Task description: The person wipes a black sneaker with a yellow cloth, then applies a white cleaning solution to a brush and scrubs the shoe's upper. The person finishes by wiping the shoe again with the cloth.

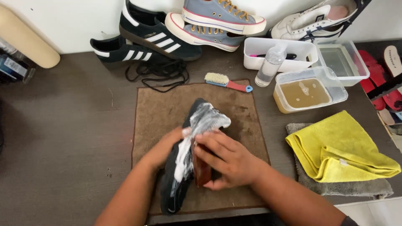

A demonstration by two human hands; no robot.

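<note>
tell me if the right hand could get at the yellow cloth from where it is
Probably yes. The yellow cloth lies open on the table to the right of the right hand, with nothing between them, but that hand is pressing a brown brush on the foamy shoe.

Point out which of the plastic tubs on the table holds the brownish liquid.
It is the front tub, nearest the yellow cloth. The tub behind it holds clear liquid, and the white tray holds a pen.

Counter point(63, 125): yellow cloth point(339, 148) on grey towel point(347, 188), tub of brownish liquid point(307, 90), clear bottle point(270, 65), small bristle brush point(226, 81), loose black laces point(161, 73).
</note>
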